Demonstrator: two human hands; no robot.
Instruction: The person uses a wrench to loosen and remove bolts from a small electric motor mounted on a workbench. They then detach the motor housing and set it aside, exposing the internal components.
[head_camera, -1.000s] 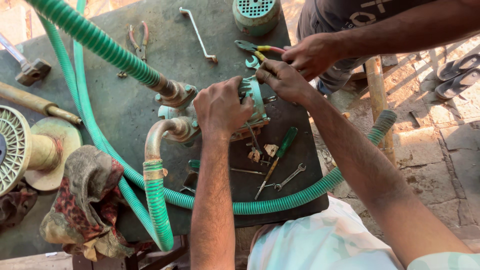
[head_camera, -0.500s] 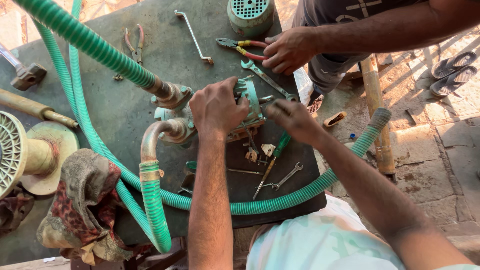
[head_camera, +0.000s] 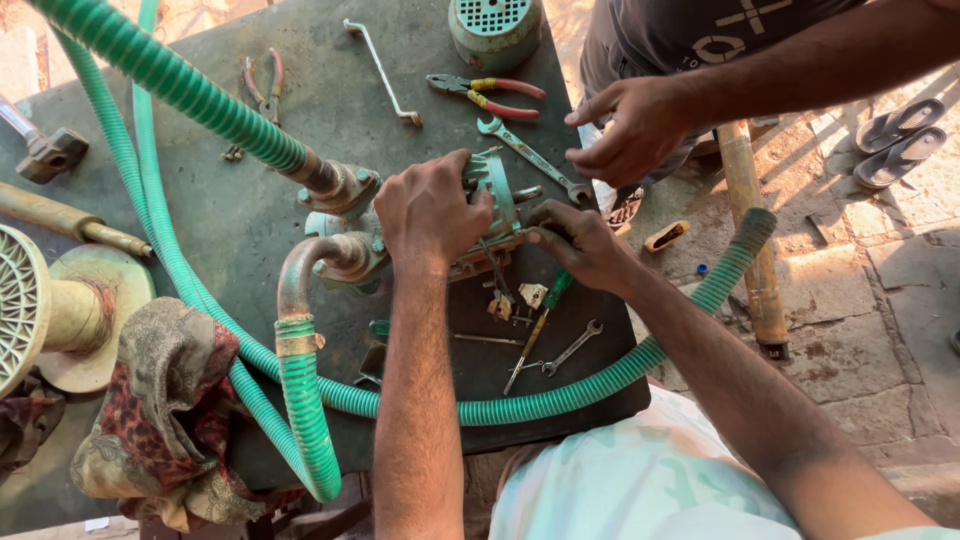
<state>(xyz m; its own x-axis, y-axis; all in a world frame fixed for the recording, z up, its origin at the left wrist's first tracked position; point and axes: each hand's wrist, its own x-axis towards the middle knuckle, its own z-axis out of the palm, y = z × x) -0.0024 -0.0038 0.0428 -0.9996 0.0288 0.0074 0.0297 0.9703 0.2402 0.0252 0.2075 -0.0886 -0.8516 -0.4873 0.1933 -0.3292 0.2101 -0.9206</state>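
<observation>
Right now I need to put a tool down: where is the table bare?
Free: the dark tabletop between the bent rod and the green hose. Crowded: around the pump, under the left hand and right hand, where a screwdriver and small spanner lie.

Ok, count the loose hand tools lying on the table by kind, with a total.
Pliers: 2, a red-and-yellow-handled pair and a red-handled pair
Spanners: 2, a large one and a small one
Screwdrivers: 1, green-handled
Bent metal rod: 1
Total: 6
</observation>
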